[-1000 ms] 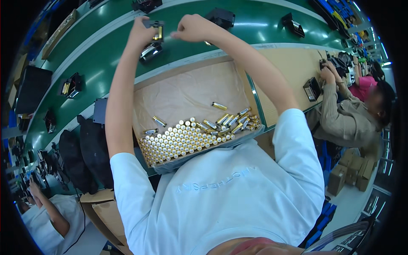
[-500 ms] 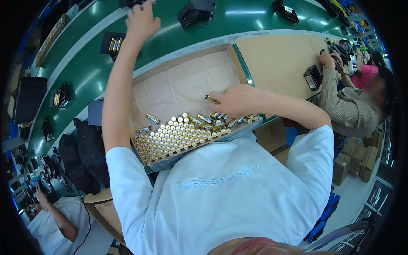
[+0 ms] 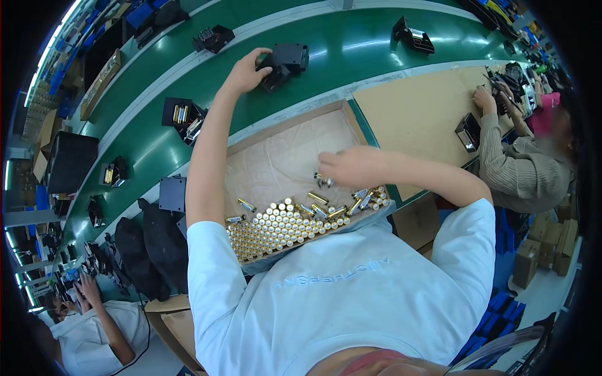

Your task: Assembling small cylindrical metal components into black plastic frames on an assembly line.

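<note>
At the far side of the green bench, my left hand [image 3: 246,73] reaches over the cardboard box and closes its thumb and fingers on the near-left part of a black plastic case [image 3: 290,57]. My right hand [image 3: 351,167] is over the box [image 3: 282,141], fingers pinched on a few small cylindrical batteries [image 3: 322,180]. Below that hand, several loose batteries [image 3: 318,198] lie at angles. Packed rows of upright batteries [image 3: 269,232] fill the box's near side, and brown paper lines its far part.
Open black cases with batteries stand on the green surface: one left of my left forearm [image 3: 182,116], one farther left [image 3: 113,172], one at far right [image 3: 414,37]. Another black case [image 3: 214,39] sits beyond my left hand. Co-workers sit at right [image 3: 517,147] and lower left [image 3: 103,332].
My left hand has left the farther black case and come right onto another one. My right hand stays over the box with batteries in its fingers. The whole view has shifted.
</note>
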Demonstrator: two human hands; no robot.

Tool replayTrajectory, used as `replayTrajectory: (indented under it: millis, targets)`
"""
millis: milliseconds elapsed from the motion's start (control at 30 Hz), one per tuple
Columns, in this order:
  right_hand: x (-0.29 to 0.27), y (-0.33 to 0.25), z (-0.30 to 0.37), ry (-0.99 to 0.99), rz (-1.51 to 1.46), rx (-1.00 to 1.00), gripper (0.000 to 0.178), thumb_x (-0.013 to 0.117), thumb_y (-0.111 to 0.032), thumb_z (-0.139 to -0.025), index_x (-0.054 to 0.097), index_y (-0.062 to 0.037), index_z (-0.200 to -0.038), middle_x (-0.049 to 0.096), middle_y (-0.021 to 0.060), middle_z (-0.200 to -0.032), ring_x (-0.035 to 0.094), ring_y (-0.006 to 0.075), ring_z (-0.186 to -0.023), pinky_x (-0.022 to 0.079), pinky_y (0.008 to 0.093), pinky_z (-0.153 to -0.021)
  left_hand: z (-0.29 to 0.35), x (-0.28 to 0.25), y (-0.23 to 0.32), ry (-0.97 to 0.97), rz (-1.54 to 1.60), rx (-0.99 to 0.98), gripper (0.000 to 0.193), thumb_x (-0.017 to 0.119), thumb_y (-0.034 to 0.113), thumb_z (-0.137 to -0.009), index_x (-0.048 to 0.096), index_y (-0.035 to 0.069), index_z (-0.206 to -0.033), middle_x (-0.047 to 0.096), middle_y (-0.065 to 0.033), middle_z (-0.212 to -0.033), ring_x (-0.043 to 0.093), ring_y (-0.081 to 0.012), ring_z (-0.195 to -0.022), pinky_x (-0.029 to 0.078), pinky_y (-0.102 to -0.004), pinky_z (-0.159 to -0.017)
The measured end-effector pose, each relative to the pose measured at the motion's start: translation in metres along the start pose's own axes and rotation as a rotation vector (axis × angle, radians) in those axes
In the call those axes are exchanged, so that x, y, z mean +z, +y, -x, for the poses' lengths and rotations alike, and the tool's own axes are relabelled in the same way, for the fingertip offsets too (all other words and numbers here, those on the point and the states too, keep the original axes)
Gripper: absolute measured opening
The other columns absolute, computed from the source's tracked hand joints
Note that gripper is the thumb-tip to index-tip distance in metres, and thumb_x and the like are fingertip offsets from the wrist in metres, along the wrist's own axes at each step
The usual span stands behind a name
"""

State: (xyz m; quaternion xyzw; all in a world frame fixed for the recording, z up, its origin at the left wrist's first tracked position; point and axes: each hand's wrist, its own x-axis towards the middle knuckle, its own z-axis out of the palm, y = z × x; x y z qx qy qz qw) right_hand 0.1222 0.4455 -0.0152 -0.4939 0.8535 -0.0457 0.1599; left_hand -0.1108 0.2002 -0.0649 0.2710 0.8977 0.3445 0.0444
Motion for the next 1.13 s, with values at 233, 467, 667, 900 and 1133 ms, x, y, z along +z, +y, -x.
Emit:
replayTrajectory:
  millis: [233, 467, 667, 900, 1133]
  targets:
    - [-0.056, 0.089, -0.035, 0.639, 0.459, 0.223, 0.015, 0.062, -0.005, -0.079, 0.060, -0.0044, -0.093, 0.057, 0.0093, -0.089, 0.064, 0.0229, -0.067, 0.055, 0.0317, -0.061, -0.005, -0.006, 0.026, -0.133, 0.625, -0.241, 0.037, 0.058, 0.009, -0.094, 0.044, 0.004, -0.128, 0.059, -0.0159, -0.106, 0.060, -0.0226, -0.097, 0.053, -0.0335, -0.081]
    - [-0.101, 0.132, -0.086, 0.451, 0.760, 0.193, 0.013, 0.065, -0.004, -0.077, 0.058, -0.0067, -0.088, 0.055, 0.0075, -0.086, 0.062, 0.0198, -0.071, 0.052, 0.0288, -0.061, -0.007, -0.009, 0.066, -0.033, 0.983, -0.260, 0.030, 0.052, 0.010, -0.098, 0.044, 0.005, -0.126, 0.060, -0.0147, -0.105, 0.062, -0.0225, -0.091, 0.056, -0.0364, -0.081]
    - [-0.132, 0.138, -0.097, 0.405, 0.795, -0.045, 0.009, 0.066, -0.004, -0.076, 0.060, -0.0049, -0.083, 0.061, 0.0076, -0.086, 0.061, 0.0202, -0.070, 0.051, 0.0329, -0.058, -0.002, -0.015, 0.079, 0.148, 1.192, -0.339, 0.030, 0.055, 0.018, -0.097, 0.047, 0.003, -0.123, 0.061, -0.0153, -0.104, 0.063, -0.0239, -0.090, 0.058, -0.0383, -0.077]
    - [-0.137, 0.132, -0.074, 0.745, -0.255, 0.293, 0.011, 0.062, -0.007, -0.083, 0.059, -0.0027, -0.073, 0.059, 0.0065, -0.069, 0.053, 0.0159, -0.058, 0.043, 0.0317, -0.052, -0.009, -0.003, 0.088, 0.110, 1.307, -0.436, 0.035, 0.061, 0.024, -0.094, 0.052, -0.001, -0.117, 0.061, -0.0158, -0.103, 0.064, -0.0248, -0.085, 0.059, -0.0363, -0.067]
    - [-0.105, 0.120, -0.038, 0.645, -0.721, 0.726, 0.024, 0.056, -0.016, -0.088, 0.059, -0.0040, -0.067, 0.051, 0.0043, -0.058, 0.047, 0.0117, -0.053, 0.039, 0.0255, -0.052, -0.031, 0.031, 0.096, 0.188, 1.136, -0.441, 0.036, 0.061, 0.022, -0.093, 0.053, -0.003, -0.117, 0.061, -0.0157, -0.102, 0.064, -0.0238, -0.078, 0.058, -0.0347, -0.059]
